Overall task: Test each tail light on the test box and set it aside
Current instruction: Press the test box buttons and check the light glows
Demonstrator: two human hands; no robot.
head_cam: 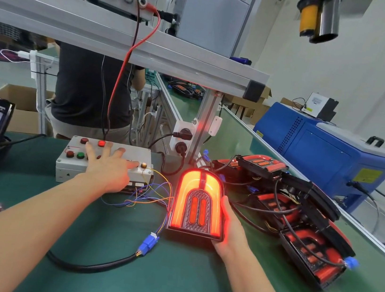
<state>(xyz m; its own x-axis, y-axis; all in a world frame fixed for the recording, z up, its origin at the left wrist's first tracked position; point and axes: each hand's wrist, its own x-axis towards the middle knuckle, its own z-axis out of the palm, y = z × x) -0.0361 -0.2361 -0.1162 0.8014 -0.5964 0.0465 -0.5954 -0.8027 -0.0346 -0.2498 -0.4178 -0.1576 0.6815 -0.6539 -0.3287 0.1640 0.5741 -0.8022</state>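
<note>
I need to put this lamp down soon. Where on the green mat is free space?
Bare mat lies near you, between both forearms, below the blue connector. Right of the lit tail light it is crowded with stacked lamps; wires fill the gap beside the test box.

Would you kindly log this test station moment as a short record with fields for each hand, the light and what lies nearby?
left hand: spread flat on the test box, fingers over its buttons
right hand: holds the lit tail light from its right side and beneath
tail light state: glowing red-orange, face up towards the camera
wiring: blue connector on a black cable lies on the green mat, coloured wires run to the box
nearby: pile of tail lights on the right, unlit
</note>
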